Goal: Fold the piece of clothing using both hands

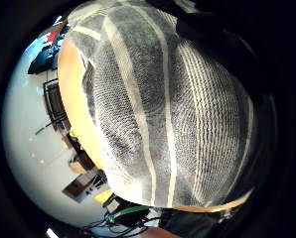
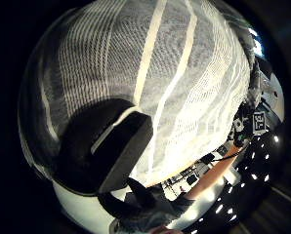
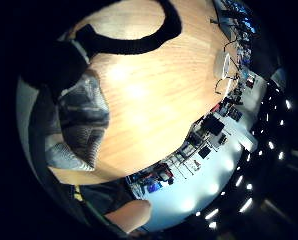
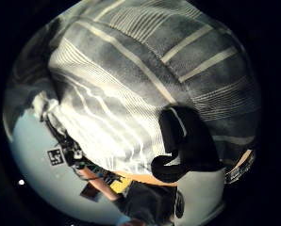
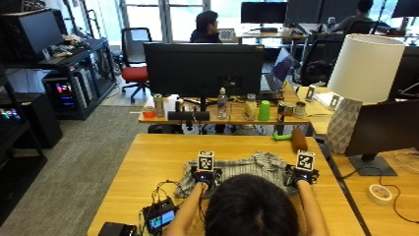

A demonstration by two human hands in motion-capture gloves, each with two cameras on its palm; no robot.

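Hands at the desk's (image 5: 157, 147) near edge: left hand (image 5: 203, 176) and right hand (image 5: 300, 175) each pinch a side of the grey striped garment (image 5: 245, 167) lying crumpled mid-desk. Folding seems barely begun; next, likely lift and spread it flat.

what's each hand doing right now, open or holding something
Left hand: on the striped grey garment; grip cannot be told.
Right hand: on the garment's other side; grip cannot be told.

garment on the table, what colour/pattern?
Grey with thin pale stripes. The garment is seen best in the outside view, lying on the table.
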